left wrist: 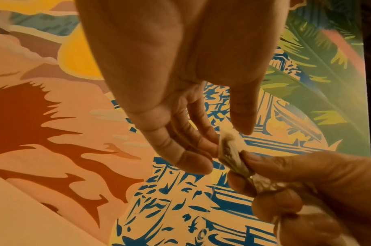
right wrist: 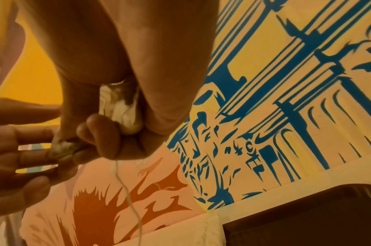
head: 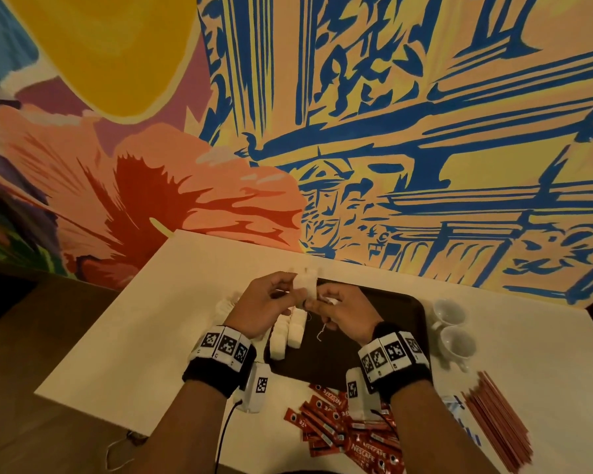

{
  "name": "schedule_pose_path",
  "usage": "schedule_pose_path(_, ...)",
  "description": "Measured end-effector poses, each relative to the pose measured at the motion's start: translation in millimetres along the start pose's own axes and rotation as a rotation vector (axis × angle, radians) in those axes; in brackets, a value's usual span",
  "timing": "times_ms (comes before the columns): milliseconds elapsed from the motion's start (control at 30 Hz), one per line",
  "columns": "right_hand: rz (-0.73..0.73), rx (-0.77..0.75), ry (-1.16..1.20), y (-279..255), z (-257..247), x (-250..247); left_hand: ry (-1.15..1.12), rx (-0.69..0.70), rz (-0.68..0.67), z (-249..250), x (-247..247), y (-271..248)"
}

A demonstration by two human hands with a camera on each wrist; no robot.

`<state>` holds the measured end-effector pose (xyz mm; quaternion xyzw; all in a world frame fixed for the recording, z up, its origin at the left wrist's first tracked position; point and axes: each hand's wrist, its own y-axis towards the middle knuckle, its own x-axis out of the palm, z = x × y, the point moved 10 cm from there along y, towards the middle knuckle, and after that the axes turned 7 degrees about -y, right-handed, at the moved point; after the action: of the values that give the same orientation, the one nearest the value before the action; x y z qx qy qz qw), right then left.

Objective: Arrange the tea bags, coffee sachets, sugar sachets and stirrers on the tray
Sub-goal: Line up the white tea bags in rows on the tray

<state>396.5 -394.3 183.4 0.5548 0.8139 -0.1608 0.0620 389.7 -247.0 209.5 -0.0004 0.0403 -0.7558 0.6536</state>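
Both hands raised over the tray's (head: 404,313) far-left corner: left hand (head: 267,302) and right hand (head: 344,311) pinch one tea bag (head: 305,285) between them, string (head: 320,331) dangling; right also grips another bag.

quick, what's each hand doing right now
Left hand: pinching a tea bag.
Right hand: pinching the same tea bag, more bunched in its palm.

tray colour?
Dark brown, nearly black; the tray shows best in the head view.

Dim, warm orange light throughout; wide-angle bending at edges; wrist views soft, blurred.
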Motion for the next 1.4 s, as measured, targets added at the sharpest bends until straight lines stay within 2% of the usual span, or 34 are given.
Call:
schedule_pose_path(133, -0.047, 0.040, -0.060, 16, 2, 11, 0.141, 0.008, -0.043, -13, -10, 18)
schedule_pose_path(300, 0.019, 0.353, 0.034, 21, 54, 5, 0.323, -0.061, -0.023, -59, -38, 47)
schedule_pose_path(367, 0.066, 0.420, 0.025, 21, 74, 4, 0.463, -0.090, -0.047, -80, -42, 56)
schedule_pose_path(467, 0.093, 0.478, 0.019, 19, 94, 3, 0.556, -0.164, -0.082, -114, -41, 67)
schedule_pose_path(600, 0.079, 0.548, 0.058, 14, 108, 4, 0.758, -0.271, -0.218, -160, -21, 76)
schedule_pose_path(700, 0.098, 0.583, 0.086, 11, 114, 1, 0.909, -0.334, -0.377, -194, -3, 76)
schedule_pose_path(800, 0.171, 0.614, 0.134, 7, 119, -7, 0.996, -0.359, -0.492, -210, 8, 74)
schedule_pose_path(933, 0.271, 0.654, 0.208, 2, 131, -16, 1.084, -0.320, -0.554, -220, 15, 78)
schedule_pose_path(1200, 0.240, 0.693, 0.359, 3, 133, -7, 1.116, -0.271, -0.595, -220, 24, 89)
schedule_pose_path(1400, 0.206, 0.687, 0.445, 9, 127, -1, 1.133, -0.187, -0.439, -201, 19, 100)
